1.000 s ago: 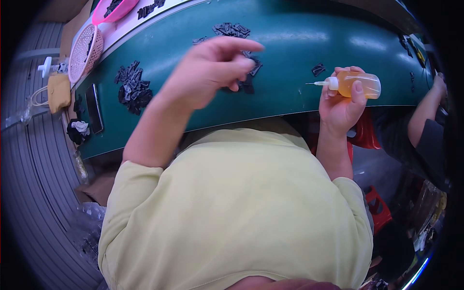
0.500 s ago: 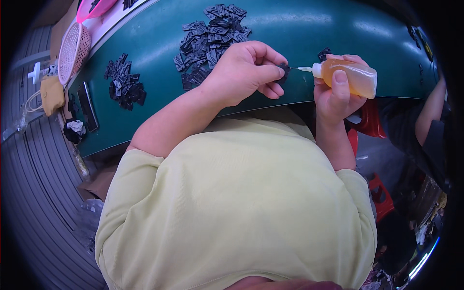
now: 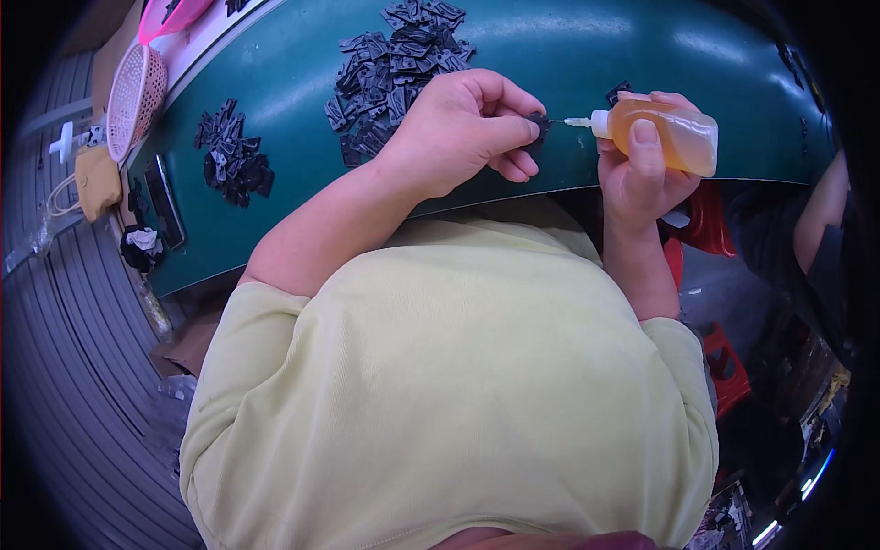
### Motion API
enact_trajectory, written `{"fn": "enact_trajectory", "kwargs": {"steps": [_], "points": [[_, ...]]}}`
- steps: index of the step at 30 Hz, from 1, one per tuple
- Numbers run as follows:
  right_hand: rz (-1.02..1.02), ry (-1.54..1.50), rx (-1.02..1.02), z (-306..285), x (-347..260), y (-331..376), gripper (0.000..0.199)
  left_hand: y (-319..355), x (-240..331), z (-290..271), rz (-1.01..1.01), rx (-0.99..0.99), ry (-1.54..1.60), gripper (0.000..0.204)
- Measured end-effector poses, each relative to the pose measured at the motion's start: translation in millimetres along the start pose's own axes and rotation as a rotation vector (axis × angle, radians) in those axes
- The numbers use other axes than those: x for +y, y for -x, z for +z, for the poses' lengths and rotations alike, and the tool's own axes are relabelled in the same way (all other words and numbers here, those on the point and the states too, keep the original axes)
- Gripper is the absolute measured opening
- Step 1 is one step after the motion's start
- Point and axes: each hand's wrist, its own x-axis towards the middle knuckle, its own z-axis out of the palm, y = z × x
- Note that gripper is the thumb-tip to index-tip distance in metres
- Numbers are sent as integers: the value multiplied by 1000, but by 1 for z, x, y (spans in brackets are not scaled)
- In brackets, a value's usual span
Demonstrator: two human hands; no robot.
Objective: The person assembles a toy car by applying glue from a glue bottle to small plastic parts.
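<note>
Between thumb and fingers, my left hand (image 3: 472, 128) pinches a small black plastic part (image 3: 541, 129) above the table's near edge. My right hand (image 3: 646, 165) is wrapped round a clear squeeze bottle (image 3: 674, 137) of amber liquid, tipped on its side. Its white cap carries a thin needle tip (image 3: 576, 122) that points left at the black part, its end at or very near that part. Beyond my left hand lies a large heap of similar black parts (image 3: 399, 69). A smaller pile (image 3: 232, 156) sits farther left.
The green table (image 3: 302, 92) curves across the top. At its left stand a pink basket (image 3: 136, 103), a dark flat rectangular object (image 3: 168, 202) and a yellow pouch (image 3: 97, 183). A few black pieces (image 3: 619, 92) lie beyond the bottle. Another person's arm (image 3: 820, 211) and red stools (image 3: 726, 371) are at right.
Both hands keep their grips and have barely moved. The whole view has shifted slightly.
</note>
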Motion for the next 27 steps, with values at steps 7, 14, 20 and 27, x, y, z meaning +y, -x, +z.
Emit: {"fn": "enact_trajectory", "kwargs": {"steps": [7,14,20,27], "points": [[-12,31,-37,0,2,-1,27,1,0,0,6,4,-3,17],[55,-74,88,-1,0,-2,27,0,-1,0,12,4,18,16],[100,-165,-32,-4,0,1,31,-1,-2,0,10,20,37,15],[12,-31,-169,-4,3,3,33,-2,-2,2,0,17,15,14]]}}
